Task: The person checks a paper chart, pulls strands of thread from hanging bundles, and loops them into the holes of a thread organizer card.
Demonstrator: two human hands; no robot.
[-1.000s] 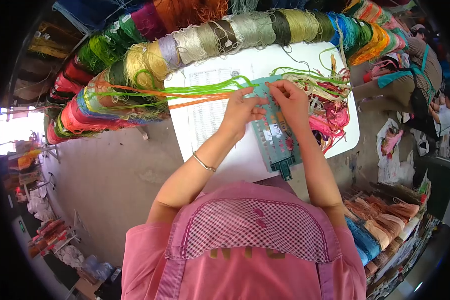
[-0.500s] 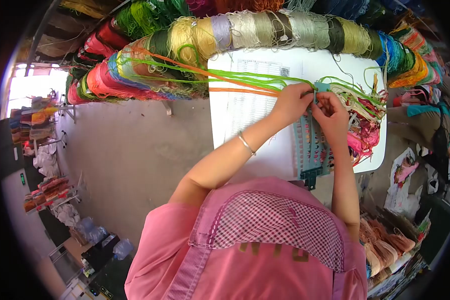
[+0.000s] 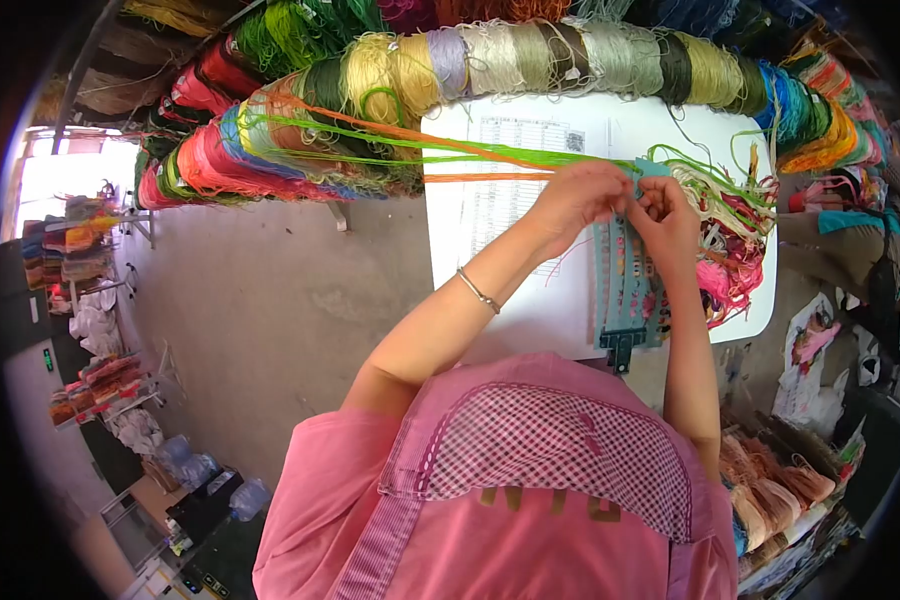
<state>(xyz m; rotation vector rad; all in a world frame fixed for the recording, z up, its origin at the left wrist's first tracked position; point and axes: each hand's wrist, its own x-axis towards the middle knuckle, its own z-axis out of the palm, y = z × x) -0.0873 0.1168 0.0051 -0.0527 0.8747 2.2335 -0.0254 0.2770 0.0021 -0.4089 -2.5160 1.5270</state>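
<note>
A blue-green card (image 3: 626,275) with rows of small coloured thread bits lies on the white table (image 3: 450,290), a dark clip (image 3: 622,340) at its near end. My left hand (image 3: 582,205) is closed over the card's upper left edge, fingertips pinched together; what they hold is too small to make out. Right beside it, my right hand (image 3: 665,215) is also closed, its thumb and fingertips together over the card. Green threads (image 3: 490,148) and orange threads (image 3: 470,178) run from the left to the card's top. A thin pink thread (image 3: 570,252) hangs below my left hand.
A printed sheet (image 3: 515,150) lies left of the card. Tangled pink, cream and green threads (image 3: 732,270) are heaped at its right. Coloured yarn skeins (image 3: 520,55) hang along the far side. A person (image 3: 850,240) is at the far right.
The view has swung left, shifting the table rightward in it. My hands have come together at the card's top, fingers closed. A thin pink thread now shows below my left hand.
</note>
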